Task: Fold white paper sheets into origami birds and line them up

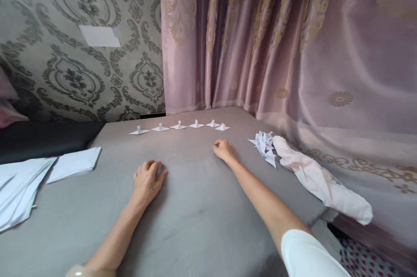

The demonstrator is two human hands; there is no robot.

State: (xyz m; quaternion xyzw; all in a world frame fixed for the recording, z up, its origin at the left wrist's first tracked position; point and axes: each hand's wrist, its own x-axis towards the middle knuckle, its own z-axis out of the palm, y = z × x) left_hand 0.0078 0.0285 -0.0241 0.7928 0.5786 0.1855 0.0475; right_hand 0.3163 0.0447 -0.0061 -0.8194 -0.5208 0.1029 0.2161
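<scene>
My left hand (149, 182) rests on the grey tabletop (195, 216), its thumb apart from loosely bent fingers and nothing visible in its grasp. Farther forward, my right hand (223, 150) is closed in a pinch low over the table. A tiny pale bit shows below its fingertips, too small to name. Just beyond that hand stands a folded white paper crane (222, 127), at the right end of a row of several similar ones with wings spread, among them another paper crane (139, 130) at the left end. To the right lies a heap of flat folded papers (263, 143).
A twisted whitish cloth (319, 181) lies along the table's right side, touching the heap. At left are a stack of white paper (75, 164) and loose larger sheets (22, 190), near a black padded surface (45, 140). Pink curtains (234, 51) hang behind the table.
</scene>
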